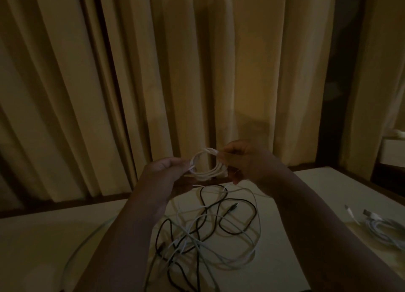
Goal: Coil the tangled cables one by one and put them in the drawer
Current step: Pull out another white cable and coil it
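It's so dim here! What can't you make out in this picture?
Head view only:
Pale box, right edge: cut off, dim; whether it is the drawer is unclear.
Tangled cables: lower loops leave the bottom edge; crossings and gloom prevent counting.
Coiled white cable: ends hide behind the gripping left hand and right hand.
White cable bundle: cut by the right edge.

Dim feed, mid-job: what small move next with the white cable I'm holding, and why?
Probably tuck the end round the white coil to lock it: left hand and right hand pinch its loops, seemingly wound, above the table, while black and white tangled cables lie below.
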Action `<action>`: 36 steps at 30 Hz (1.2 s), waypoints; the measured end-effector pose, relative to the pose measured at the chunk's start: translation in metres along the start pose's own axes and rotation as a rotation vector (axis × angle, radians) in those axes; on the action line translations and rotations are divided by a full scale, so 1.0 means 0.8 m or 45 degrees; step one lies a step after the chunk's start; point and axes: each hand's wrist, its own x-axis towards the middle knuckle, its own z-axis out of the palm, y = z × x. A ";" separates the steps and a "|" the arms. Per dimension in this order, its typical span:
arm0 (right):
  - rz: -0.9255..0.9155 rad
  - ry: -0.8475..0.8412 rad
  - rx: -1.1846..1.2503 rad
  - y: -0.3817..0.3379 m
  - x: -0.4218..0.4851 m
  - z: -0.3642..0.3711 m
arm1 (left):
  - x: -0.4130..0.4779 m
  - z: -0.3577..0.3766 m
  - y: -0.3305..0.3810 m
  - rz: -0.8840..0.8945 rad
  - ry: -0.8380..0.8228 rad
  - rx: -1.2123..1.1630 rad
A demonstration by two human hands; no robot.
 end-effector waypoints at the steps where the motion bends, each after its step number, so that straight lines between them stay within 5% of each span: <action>1: 0.021 0.038 -0.010 0.003 0.000 0.000 | 0.000 0.001 -0.001 -0.025 -0.017 -0.028; 12: 0.246 0.564 -0.213 0.041 -0.102 -0.063 | -0.042 0.115 -0.066 -0.190 -0.219 -0.184; 22: 0.504 0.837 -0.512 0.091 -0.243 -0.154 | -0.107 0.247 -0.119 0.017 -0.522 0.245; 28: 0.514 0.735 -0.792 0.128 -0.264 -0.138 | -0.079 0.272 -0.157 0.202 -0.527 0.775; 36: 0.511 0.579 -1.066 0.138 -0.260 -0.130 | -0.063 0.268 -0.177 0.336 -0.637 1.064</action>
